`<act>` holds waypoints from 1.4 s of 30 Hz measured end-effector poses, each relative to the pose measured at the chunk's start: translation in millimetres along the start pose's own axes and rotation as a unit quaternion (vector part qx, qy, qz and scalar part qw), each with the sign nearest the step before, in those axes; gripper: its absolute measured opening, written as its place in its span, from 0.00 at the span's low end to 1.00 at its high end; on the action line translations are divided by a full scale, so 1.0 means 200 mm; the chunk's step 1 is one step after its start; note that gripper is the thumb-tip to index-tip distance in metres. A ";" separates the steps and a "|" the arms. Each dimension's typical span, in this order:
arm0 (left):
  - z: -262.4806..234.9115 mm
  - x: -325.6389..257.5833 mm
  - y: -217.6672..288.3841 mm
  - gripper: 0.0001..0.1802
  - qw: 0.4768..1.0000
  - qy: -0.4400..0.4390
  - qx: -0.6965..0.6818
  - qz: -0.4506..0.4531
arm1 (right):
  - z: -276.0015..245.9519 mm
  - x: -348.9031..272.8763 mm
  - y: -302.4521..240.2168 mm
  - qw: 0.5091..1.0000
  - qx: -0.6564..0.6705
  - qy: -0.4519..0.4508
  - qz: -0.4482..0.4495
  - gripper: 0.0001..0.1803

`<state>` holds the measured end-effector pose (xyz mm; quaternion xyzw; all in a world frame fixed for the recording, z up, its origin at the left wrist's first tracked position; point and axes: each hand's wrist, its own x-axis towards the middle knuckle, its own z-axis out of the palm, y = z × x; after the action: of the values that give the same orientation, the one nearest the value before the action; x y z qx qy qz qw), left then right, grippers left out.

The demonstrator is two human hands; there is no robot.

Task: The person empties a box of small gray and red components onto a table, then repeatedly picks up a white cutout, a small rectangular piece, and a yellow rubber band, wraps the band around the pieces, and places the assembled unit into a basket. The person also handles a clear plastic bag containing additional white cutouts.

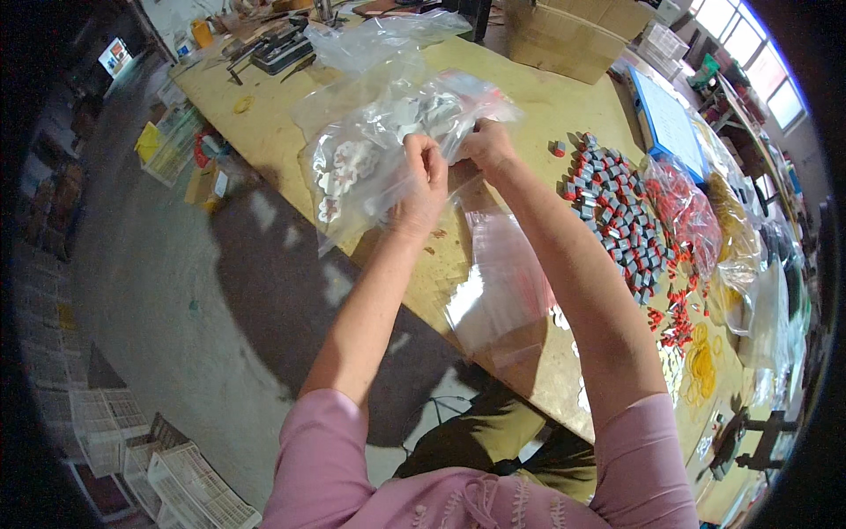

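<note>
Both my hands are at a large clear plastic bag (370, 115) on the wooden table. White, flat, wavy-edged pieces (348, 167) show through its film on the left. My left hand (421, 183) is closed, thumb and fingers pinching the film at the bag's near side. Just to the right, my right hand (486, 148) is closed on the bag too, its fingertips partly hidden by the wrist and film. A stack of flat clear zip bags (502, 273) lies on the table below my right forearm.
Grey-and-red small blocks (617, 212) are heaped at the right, near red small parts (677, 322) and yellow rubber bands (701, 366). A blue-edged board (665, 119) and a cardboard box (573, 40) stand farther back. White crates (189, 485) sit on the floor, lower left.
</note>
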<state>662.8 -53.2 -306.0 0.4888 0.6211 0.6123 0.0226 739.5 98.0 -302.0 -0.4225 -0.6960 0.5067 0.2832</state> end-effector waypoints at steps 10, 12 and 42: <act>-0.03 0.04 -0.14 0.05 0.999 -0.030 0.005 0.025 | -0.71 -0.60 -0.23 0.989 0.014 -0.065 0.134 0.19; -0.01 0.05 -0.21 0.04 0.996 -0.050 0.030 0.069 | -0.87 -0.89 -0.30 0.988 0.022 -0.031 0.150 0.19; -0.35 -0.78 0.88 0.18 0.920 -0.259 0.149 0.254 | -0.83 -2.94 0.14 0.860 -0.427 0.145 -0.239 0.25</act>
<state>802.6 -242.9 -239.1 0.7695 0.5325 0.3494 -0.0466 1168.4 -334.6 -255.1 -0.3917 -0.8748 0.0092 0.2851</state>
